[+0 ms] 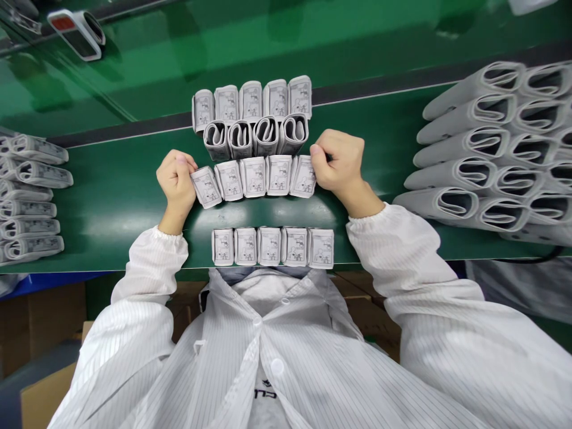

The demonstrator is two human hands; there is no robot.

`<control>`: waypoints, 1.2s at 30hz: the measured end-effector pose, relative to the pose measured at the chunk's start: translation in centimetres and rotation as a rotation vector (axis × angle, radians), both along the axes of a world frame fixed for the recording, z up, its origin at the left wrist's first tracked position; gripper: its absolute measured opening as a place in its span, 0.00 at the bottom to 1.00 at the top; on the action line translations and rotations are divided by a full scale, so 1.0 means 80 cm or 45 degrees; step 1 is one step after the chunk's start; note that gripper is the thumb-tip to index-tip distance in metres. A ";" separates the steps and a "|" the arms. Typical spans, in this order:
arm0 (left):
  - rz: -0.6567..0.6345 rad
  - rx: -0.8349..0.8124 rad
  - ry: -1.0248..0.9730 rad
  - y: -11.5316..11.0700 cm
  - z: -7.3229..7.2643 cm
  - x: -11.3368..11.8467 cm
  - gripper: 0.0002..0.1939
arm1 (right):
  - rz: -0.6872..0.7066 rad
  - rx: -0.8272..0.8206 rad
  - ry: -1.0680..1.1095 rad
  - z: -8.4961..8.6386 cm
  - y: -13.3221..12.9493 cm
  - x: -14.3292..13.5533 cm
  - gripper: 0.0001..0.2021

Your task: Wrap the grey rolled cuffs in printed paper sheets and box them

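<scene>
A row of folded printed leaflets (254, 177) spans the gap between my two hands, their drawings facing up. My left hand (175, 179) is closed at the left end, fingertips on the tilted end leaflet (206, 187). At the right end my right hand (340, 158) is curled closed, its thumb against the last leaflet (304, 177). Just behind stands a row of leaflets with their rolled ends showing (241, 140), and behind that another picture-side row (250, 101). A separate straight row (269, 246) lies along the near edge.
Stacked folded leaflets (473, 167) are piled high at the right of the green table (125, 196). A smaller pile (38, 173) is at the far left. Beyond a dark strip lies another green surface, with a white-and-grey device (78, 36). Cardboard boxes (49, 393) are below the table.
</scene>
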State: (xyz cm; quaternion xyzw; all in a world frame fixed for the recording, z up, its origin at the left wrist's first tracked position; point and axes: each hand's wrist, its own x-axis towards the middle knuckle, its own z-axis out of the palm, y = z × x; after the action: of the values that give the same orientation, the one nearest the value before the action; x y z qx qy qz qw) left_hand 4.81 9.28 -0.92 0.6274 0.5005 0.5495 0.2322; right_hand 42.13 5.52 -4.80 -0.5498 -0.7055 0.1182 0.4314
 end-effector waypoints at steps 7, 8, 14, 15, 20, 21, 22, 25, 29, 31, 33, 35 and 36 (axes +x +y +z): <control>-0.015 -0.015 -0.006 0.001 -0.004 -0.002 0.39 | -0.025 0.009 -0.033 0.004 -0.001 -0.002 0.32; -0.015 -0.020 -0.010 0.001 -0.005 -0.002 0.39 | -0.025 0.015 -0.034 0.003 -0.001 -0.002 0.33; -0.089 0.075 -0.066 -0.001 0.001 0.002 0.37 | -0.023 0.023 -0.029 0.004 0.000 -0.002 0.34; -0.096 0.113 -0.060 -0.002 0.003 0.003 0.36 | -0.026 0.018 -0.030 0.005 0.000 -0.003 0.34; -0.076 0.186 -0.012 -0.003 0.009 0.007 0.37 | -0.004 -0.010 -0.018 0.004 0.000 -0.001 0.31; -0.068 0.177 -0.005 -0.002 0.009 0.007 0.37 | 0.006 -0.011 -0.010 0.002 0.000 0.000 0.30; -0.063 0.161 0.003 -0.002 0.008 0.006 0.38 | 0.013 -0.009 -0.001 -0.001 0.000 0.001 0.30; -0.064 0.116 0.030 0.000 0.005 0.003 0.39 | 0.014 0.015 0.016 -0.008 0.001 0.005 0.31; -0.058 0.122 0.066 0.002 0.000 -0.001 0.39 | 0.026 0.056 0.028 -0.011 0.001 0.006 0.32; -0.055 0.116 0.069 0.002 -0.001 -0.002 0.39 | 0.037 0.057 0.039 -0.012 0.001 0.006 0.31; -0.057 0.105 0.068 0.002 -0.001 -0.001 0.40 | 0.039 0.050 0.042 -0.013 0.001 0.007 0.30; -0.059 0.105 0.066 0.002 -0.001 -0.001 0.39 | 0.038 0.050 0.033 -0.015 0.001 0.008 0.29; -0.062 0.109 0.063 0.002 -0.001 -0.001 0.39 | 0.038 0.051 0.026 -0.015 0.001 0.009 0.29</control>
State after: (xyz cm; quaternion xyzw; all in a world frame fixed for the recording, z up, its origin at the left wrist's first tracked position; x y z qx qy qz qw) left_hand 4.73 9.44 -1.03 0.6621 0.4667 0.5490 0.2058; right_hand 42.82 5.63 -6.02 -0.5292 -0.7115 0.1158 0.4476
